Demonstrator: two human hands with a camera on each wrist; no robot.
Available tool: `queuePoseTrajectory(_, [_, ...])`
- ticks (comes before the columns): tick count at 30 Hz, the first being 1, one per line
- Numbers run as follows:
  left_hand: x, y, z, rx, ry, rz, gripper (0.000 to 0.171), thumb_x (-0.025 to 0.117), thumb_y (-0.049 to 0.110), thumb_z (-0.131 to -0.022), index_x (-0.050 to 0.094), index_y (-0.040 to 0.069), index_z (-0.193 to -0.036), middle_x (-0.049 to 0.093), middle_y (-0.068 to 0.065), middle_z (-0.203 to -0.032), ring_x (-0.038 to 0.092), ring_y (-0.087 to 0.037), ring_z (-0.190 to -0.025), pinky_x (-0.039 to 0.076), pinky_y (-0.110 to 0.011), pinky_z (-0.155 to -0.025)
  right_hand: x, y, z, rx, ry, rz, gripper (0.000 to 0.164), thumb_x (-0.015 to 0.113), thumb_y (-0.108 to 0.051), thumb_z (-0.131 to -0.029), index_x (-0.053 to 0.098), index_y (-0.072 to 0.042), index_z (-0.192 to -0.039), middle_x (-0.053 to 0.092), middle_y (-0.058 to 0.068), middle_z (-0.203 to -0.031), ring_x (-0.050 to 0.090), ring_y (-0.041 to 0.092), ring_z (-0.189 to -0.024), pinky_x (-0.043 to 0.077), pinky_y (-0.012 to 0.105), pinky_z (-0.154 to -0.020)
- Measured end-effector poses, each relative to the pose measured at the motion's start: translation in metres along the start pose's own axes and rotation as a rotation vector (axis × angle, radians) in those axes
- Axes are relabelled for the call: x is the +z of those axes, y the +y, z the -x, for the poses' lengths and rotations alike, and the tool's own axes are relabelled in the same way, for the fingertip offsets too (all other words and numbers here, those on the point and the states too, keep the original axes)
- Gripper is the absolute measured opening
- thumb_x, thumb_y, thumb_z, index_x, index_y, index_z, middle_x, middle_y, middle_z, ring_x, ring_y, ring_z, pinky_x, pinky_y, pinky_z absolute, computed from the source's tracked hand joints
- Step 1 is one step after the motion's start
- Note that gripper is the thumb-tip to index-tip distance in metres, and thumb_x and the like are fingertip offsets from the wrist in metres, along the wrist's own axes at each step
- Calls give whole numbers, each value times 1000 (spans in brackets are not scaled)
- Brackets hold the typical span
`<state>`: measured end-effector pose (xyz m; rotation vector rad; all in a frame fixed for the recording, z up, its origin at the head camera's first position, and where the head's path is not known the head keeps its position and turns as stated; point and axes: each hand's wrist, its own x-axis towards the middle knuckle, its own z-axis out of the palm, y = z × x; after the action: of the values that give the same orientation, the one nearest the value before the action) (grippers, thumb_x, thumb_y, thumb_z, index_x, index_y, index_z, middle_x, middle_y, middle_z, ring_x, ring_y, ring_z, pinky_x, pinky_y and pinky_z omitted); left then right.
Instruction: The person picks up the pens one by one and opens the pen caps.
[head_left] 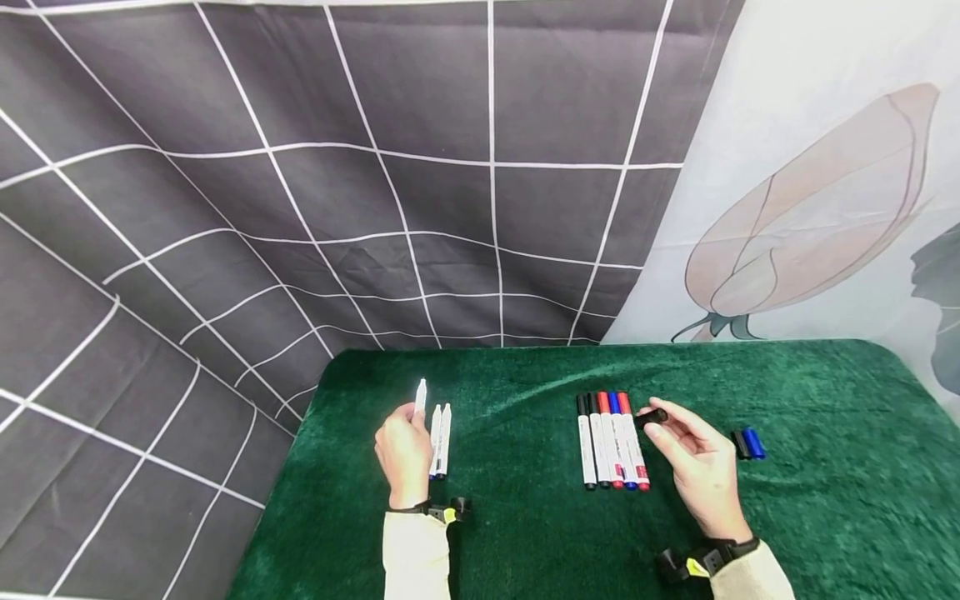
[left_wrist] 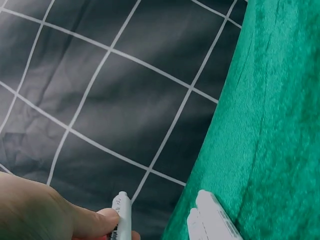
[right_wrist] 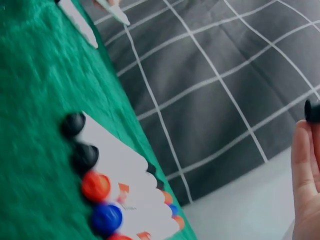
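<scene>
My left hand [head_left: 403,450] pinches a white-bodied marker [head_left: 422,394] without its cap, tip pointing away from me. In the left wrist view, the thumb presses against that marker [left_wrist: 122,215], and a bit of red shows under the fingers. Just right of this hand, two more uncapped white markers [head_left: 446,437] lie side by side. My right hand [head_left: 701,471] holds a black marker cap [head_left: 654,417] between thumb and fingers, beside a row of capped markers [head_left: 617,442]. That cap [right_wrist: 313,111] appears at the right edge of the right wrist view.
A black cap [head_left: 741,444] and a blue cap [head_left: 753,442] lie together right of my right hand. The row of markers has black, red and blue caps. Green plush cloth [head_left: 525,517] covers the table, with a dark grid-patterned curtain [head_left: 450,200] behind it.
</scene>
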<state>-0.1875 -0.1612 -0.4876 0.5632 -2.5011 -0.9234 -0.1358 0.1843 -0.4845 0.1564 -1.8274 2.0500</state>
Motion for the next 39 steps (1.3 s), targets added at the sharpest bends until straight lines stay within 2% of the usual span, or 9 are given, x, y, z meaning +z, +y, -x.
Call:
queuePoseTrajectory(3, [-1, -2, -1, -28, -14, -17, 18, 61, 15, -87, 69, 3, -98, 68, -15, -92, 63, -34, -83, 44, -47, -74, -5, -5, -4, -6, 36, 87, 38, 58, 13, -81, 56, 9, -118, 67, 3, -100, 62, 14, -89, 47, 19, -79])
queuePoseTrajectory(8, [-4, -4, -1, -62, -36, -35, 18, 61, 14, -87, 69, 2, -97, 68, -17, -92, 62, -36, -85, 45, -48, -74, -15, -9, -8, -53, 101, 78, 46, 59, 19, -76, 53, 11, -120, 67, 4, -97, 64, 11, -85, 48, 18, -77])
queuePoseTrajectory(10, [-4, -5, -1, -70, -45, -45, 18, 62, 14, -87, 69, 2, -96, 68, -17, -92, 62, -36, -85, 45, -48, -74, -19, -9, -10, -57, 138, 48, 46, 60, 21, -74, 52, 13, -118, 66, 7, -95, 65, 11, -84, 48, 19, -76])
queuePoseTrajectory(14, [-4, -8, -2, -95, -73, -52, 18, 61, 14, -86, 69, 1, -97, 68, -17, -93, 62, -37, -86, 45, -49, -75, -26, -9, -13, -37, 240, 85, 37, 65, 18, -71, 54, 15, -106, 67, 6, -90, 66, 11, -80, 49, 18, -72])
queuePoseTrajectory(21, [-5, -10, -4, -132, -100, -73, 18, 62, 14, -86, 69, 2, -98, 68, -16, -93, 62, -35, -84, 45, -48, -73, -54, 4, -20, 10, 351, 424, 29, 72, 2, -73, 64, 6, -100, 68, -8, -86, 65, 1, -78, 48, 12, -68])
queuePoseTrajectory(24, [-5, -11, -4, -146, -110, -77, 18, 64, 15, -85, 69, 3, -98, 68, -16, -92, 62, -35, -83, 45, -47, -72, -70, 9, -22, 66, 404, 517, 30, 74, -6, -74, 67, 0, -103, 66, -15, -86, 63, -4, -76, 45, 8, -66])
queuePoseTrajectory(30, [-4, -12, -4, -170, -139, -84, 19, 64, 16, -85, 70, 4, -98, 68, -15, -91, 62, -34, -83, 45, -46, -70, -87, 13, -23, 269, 515, 584, 32, 75, -21, -75, 69, -10, -105, 62, -24, -80, 58, -12, -72, 41, 4, -63])
queuePoseTrajectory(36, [-2, -15, -4, -156, -131, -98, 18, 65, 16, -84, 70, 6, -98, 68, -14, -92, 62, -34, -83, 45, -46, -70, -97, 11, -24, 498, 534, 712, 40, 72, -37, -76, 68, -17, -110, 50, -33, -67, 49, -17, -62, 37, 8, -57])
queuePoseTrajectory(39, [-1, -15, -3, -154, -132, -98, 18, 65, 16, -84, 71, 6, -98, 69, -14, -92, 62, -34, -83, 45, -46, -69, -104, 10, -24, 582, 514, 749, 45, 69, -42, -77, 66, -18, -114, 45, -37, -62, 45, -20, -58, 38, 14, -75])
